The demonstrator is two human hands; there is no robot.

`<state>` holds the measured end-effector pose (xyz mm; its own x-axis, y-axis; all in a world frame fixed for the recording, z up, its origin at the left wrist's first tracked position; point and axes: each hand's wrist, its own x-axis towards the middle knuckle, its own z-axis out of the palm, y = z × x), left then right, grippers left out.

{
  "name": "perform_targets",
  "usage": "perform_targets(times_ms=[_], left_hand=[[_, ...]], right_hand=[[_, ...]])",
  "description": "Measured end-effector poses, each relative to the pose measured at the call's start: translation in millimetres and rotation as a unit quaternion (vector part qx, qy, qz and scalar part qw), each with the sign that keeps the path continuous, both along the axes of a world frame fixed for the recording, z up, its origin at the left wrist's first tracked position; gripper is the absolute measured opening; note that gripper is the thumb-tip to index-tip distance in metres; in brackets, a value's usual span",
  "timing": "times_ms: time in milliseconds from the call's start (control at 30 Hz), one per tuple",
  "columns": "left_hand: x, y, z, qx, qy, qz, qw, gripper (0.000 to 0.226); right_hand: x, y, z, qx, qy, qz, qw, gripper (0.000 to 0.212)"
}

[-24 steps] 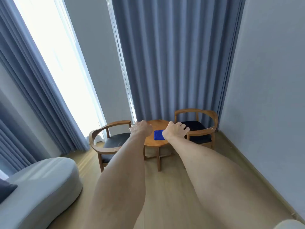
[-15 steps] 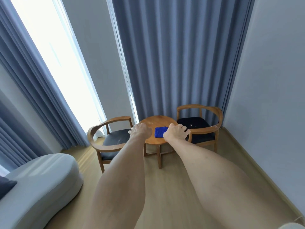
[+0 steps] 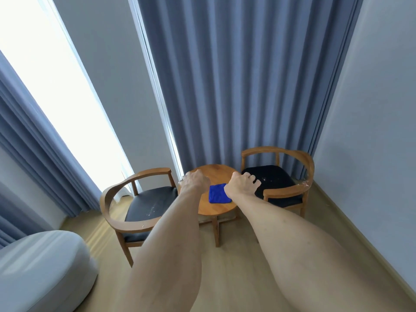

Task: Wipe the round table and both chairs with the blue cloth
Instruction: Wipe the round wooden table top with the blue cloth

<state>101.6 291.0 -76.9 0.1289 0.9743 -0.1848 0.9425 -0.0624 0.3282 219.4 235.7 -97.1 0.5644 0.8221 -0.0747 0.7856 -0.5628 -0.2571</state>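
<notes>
A folded blue cloth (image 3: 218, 193) lies on the small round wooden table (image 3: 215, 173) in the corner. A wooden armchair with a dark seat (image 3: 135, 203) stands left of the table, and a second one (image 3: 279, 181) stands to its right. Both my arms reach forward. My left hand (image 3: 195, 181) is a loose fist in front of the table's left edge. My right hand (image 3: 242, 183) hangs with curled fingers just right of the cloth, holding nothing. Whitish specks show on both dark seats.
Blue-grey curtains (image 3: 236, 86) hang behind the table and chairs, and a bright window (image 3: 45, 82) is at the left. A pale rounded sofa (image 3: 42, 269) sits at the lower left. A plain wall (image 3: 371, 154) closes the right side. The floor is light wood.
The view has come closer to the table and chairs, which now look larger. Both hands stay stretched out in front of the table, with the cloth still lying between them.
</notes>
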Motion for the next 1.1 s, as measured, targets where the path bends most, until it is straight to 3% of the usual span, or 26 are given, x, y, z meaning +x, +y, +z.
perform_targets(times_ms=[433,700,1100], left_hand=[[69,191,-37,-0.047,0.022,0.002,0.999,0.052],[108,315,-51,-0.041,0.015,0.029,0.999,0.033],[117,495,-116,-0.096,0.044,0.055,0.993,0.031]], right_hand=[[76,193,-43,-0.038,0.008,0.013,0.999,0.04],[109,327,-57,-0.055,0.041,0.05,0.996,0.044],[131,505,-111,-0.104,0.053,0.062,0.991,0.042]])
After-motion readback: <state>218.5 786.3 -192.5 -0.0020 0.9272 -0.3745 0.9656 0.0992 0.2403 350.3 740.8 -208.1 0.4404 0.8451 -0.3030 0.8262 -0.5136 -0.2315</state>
